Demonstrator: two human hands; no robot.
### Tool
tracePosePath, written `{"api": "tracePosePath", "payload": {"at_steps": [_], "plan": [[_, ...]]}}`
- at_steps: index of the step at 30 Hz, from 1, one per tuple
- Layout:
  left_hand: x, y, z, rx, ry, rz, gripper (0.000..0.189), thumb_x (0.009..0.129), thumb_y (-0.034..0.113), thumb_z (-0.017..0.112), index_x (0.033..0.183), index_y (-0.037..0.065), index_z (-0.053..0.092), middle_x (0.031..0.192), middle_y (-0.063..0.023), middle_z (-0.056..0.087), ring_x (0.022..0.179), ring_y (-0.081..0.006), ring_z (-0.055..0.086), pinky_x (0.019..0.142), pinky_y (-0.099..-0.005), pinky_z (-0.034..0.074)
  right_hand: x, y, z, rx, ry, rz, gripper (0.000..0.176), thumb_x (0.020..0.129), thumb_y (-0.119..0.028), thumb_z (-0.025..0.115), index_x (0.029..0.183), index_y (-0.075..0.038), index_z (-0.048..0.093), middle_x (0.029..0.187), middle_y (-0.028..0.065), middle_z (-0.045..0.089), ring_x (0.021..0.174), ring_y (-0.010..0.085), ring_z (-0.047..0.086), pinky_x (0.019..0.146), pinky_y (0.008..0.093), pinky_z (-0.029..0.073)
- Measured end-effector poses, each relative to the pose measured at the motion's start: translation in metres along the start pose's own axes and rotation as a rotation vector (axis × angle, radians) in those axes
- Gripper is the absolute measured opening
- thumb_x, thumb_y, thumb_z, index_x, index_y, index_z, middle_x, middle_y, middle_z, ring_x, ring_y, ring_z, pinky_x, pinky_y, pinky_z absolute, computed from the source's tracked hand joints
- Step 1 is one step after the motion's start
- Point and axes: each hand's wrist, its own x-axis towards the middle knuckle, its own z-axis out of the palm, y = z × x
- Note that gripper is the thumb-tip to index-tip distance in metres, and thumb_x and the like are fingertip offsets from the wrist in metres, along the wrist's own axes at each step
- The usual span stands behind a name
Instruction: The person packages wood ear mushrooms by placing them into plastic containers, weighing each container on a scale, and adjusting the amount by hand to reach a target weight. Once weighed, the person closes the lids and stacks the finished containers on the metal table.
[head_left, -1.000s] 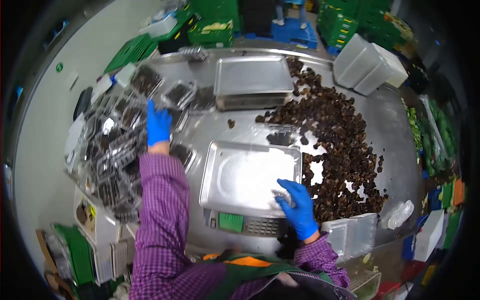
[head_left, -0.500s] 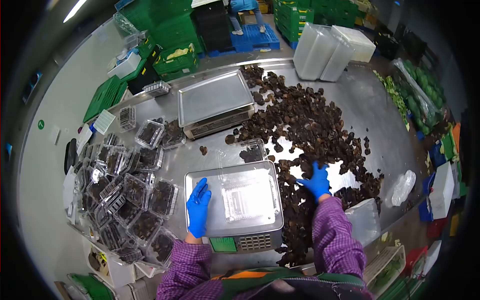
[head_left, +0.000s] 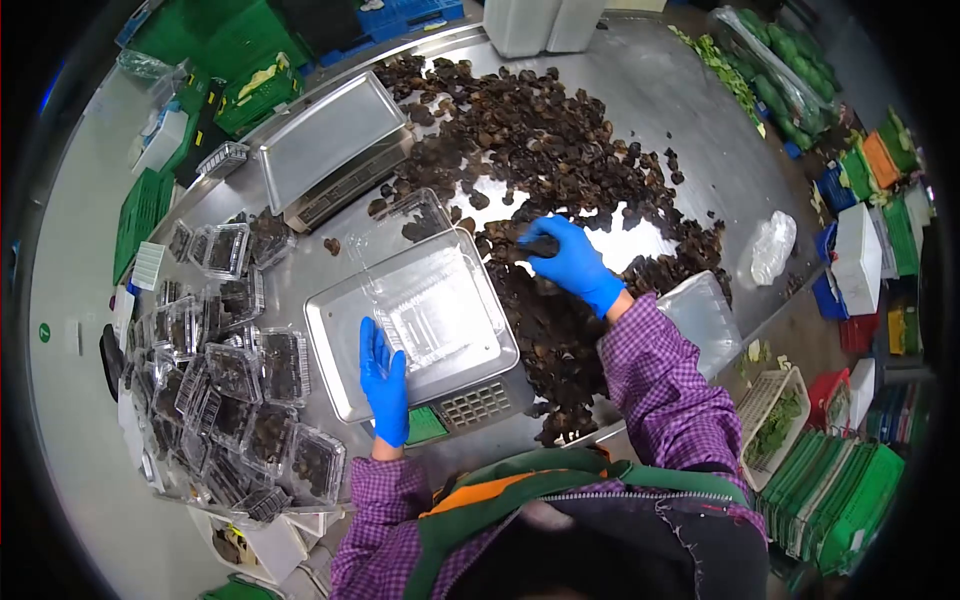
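Note:
My right hand [head_left: 578, 268], in a blue glove, is closed on a dark clump of wood ear mushrooms [head_left: 541, 247] above the pile. The loose brown-black wood ear pile [head_left: 535, 120] spreads over the steel table. My left hand [head_left: 384, 388], also gloved in blue, is open, with fingers stretched over the near left edge of the scale's metal pan [head_left: 350, 390]. On that pan lies a clear plastic clamshell box [head_left: 440, 318], holding no mushrooms that I can see. Just beyond the pan a clear box with some wood ear [head_left: 425, 218] is partly hidden.
Filled clear boxes [head_left: 235, 375] are heaped at the left. A second scale [head_left: 335, 140] stands behind. Stacked clear trays [head_left: 705, 322] lie at the right, with a crumpled plastic bag [head_left: 773, 248] farther out. Green crates [head_left: 262, 95] stand beyond the table.
My right hand has risen from the pile and moved left, its spread fingers now closed on mushrooms. My left hand stays open by the pan. The whole view has shifted and turned.

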Motion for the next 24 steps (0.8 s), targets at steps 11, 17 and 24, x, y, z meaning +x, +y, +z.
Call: {"api": "tracePosePath", "payload": {"at_steps": [11, 17, 24], "plan": [[0.0, 0.006, 0.02, -0.206, 0.079, 0.051, 0.059, 0.087, -0.007, 0.045, 0.145, -0.002, 0.031, 0.149, -0.0128, 0.034, 0.137, -0.0236, 0.035, 0.114, -0.0361, 0.027, -0.013, -0.093, 0.107, -0.255, -0.639, -0.533, 0.043, 0.079, -0.02, 0.07, 0.121, -0.021, 0.06, 0.13, 0.0139, 0.05, 0.108, 0.0333, 0.059, 0.087, 0.0386, 0.051], [-0.005, 0.006, 0.013, -0.072, 0.133, -0.047, 0.048, 0.099, 0.013, 0.048, 0.142, -0.002, 0.036, 0.146, -0.0118, 0.039, 0.135, -0.0198, 0.035, 0.113, -0.0343, 0.027, 0.015, -0.053, 0.076, 0.032, -0.42, -0.365, 0.055, 0.079, -0.024, 0.073, 0.131, -0.019, 0.056, 0.135, 0.0171, 0.05, 0.118, 0.0329, 0.054, 0.097, 0.0413, 0.045], [0.006, 0.025, 0.005, 0.379, -0.054, 0.189, 0.083, 0.081, 0.021, 0.073, 0.147, 0.002, 0.028, 0.153, -0.0128, 0.029, 0.141, -0.0249, 0.028, 0.116, -0.0379, 0.021, 0.084, 0.117, -0.027, -0.605, 0.278, 0.392, 0.105, 0.062, -0.054, 0.081, 0.147, -0.017, 0.031, 0.148, 0.0291, 0.026, 0.133, 0.0464, 0.031, 0.103, 0.0552, 0.037]]}}
